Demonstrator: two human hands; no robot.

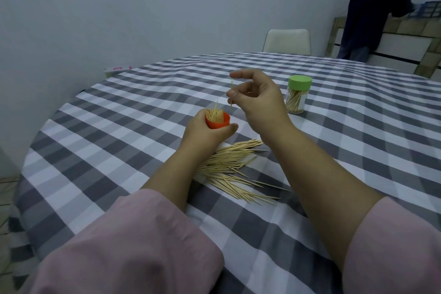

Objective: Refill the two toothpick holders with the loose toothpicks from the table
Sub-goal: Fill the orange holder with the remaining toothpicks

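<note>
Green-lidded holder [298, 94] closed; left hand [207, 131] grips orange holder [217, 121], right hand [256, 95] pinching toothpick [231, 94] above; pile [235, 169] remains beneath wrists

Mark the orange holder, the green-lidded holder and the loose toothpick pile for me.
orange holder [220, 123]: head view, on its front wall below the rim.
green-lidded holder [300, 82]: head view, on the side of its green lid.
loose toothpick pile [229, 164]: head view, on the middle of the heap.

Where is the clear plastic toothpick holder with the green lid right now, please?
The clear holder with the green lid stands upright on the checked tablecloth, far right, just behind the right hand.
</note>
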